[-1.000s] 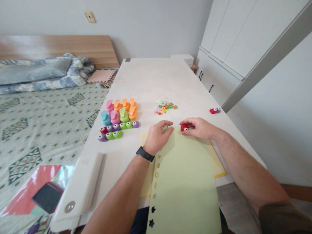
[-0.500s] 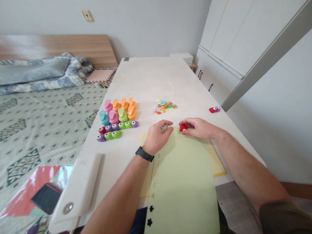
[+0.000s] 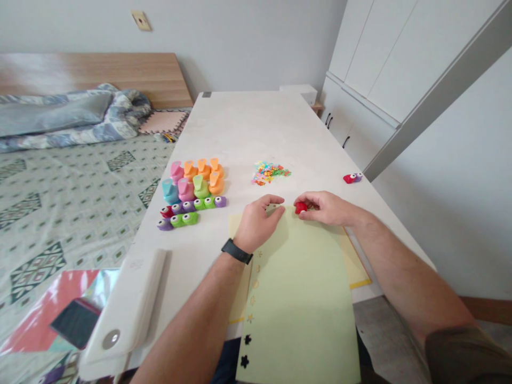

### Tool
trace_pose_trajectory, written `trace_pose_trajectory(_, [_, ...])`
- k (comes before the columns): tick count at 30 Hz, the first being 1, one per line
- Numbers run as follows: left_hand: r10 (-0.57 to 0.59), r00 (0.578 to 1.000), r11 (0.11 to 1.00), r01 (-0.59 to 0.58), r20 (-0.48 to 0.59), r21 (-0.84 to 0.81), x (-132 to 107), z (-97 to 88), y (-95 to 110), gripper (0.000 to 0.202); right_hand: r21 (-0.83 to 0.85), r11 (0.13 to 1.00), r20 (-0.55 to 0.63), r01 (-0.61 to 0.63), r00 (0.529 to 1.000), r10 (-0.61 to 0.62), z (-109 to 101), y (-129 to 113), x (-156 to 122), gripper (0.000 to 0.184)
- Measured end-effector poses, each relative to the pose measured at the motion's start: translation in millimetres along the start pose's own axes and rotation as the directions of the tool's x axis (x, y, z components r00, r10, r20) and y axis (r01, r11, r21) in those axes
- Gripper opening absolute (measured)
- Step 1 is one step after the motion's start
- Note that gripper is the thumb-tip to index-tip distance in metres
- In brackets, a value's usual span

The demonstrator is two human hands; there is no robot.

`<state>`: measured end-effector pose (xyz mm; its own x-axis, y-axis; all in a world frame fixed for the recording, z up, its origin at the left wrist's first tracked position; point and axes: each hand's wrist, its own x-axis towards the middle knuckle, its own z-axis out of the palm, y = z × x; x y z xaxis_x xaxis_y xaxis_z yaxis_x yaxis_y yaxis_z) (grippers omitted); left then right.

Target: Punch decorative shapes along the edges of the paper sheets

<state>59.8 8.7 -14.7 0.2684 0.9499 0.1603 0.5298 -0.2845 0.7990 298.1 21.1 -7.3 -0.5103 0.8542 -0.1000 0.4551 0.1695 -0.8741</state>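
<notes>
A sheet of pale green paper [image 3: 304, 298] lies in front of me, its near end hanging past the table edge. Shaped holes run down its left side, among them flowers and a star. My left hand [image 3: 260, 221], with a black band on the wrist, has its thumb on the paper's far left edge and its index finger curved just beyond. Between finger and thumb a small punched hole shows. My right hand [image 3: 320, 208] grips a small red craft punch [image 3: 301, 207] at the far edge, near the left fingertips. The punch's contact with the paper is partly hidden by the fingers.
Several colourful craft punches [image 3: 186, 189] stand in rows at left. A heap of paper cut-outs [image 3: 270, 172] lies beyond my hands. Two small punches [image 3: 352, 177] sit at right. A white laminator-like device [image 3: 128, 309] occupies the near left; yellow-edged sheets [image 3: 358, 266] lie under the green paper.
The view has tilted very slightly. Both hands keep nearly the same places and grips, with the red craft punch still at the paper's far edge.
</notes>
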Motion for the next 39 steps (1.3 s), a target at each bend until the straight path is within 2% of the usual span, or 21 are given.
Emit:
trace_pose_trajectory(20, [0.006,1.000,1.000,-0.006,-0.002,-0.022,-1,0.3,0,0.025,-0.019,1.000,-0.023,-0.020,1.000,0.019,4,5,3,0.030])
trace_pose_trajectory(39, [0.027,1.000,0.999,-0.027,-0.005,0.042,0,0.0,-3,0.026,-0.006,0.998,-0.076,-0.070,0.995,0.069,10,3,5,0.025])
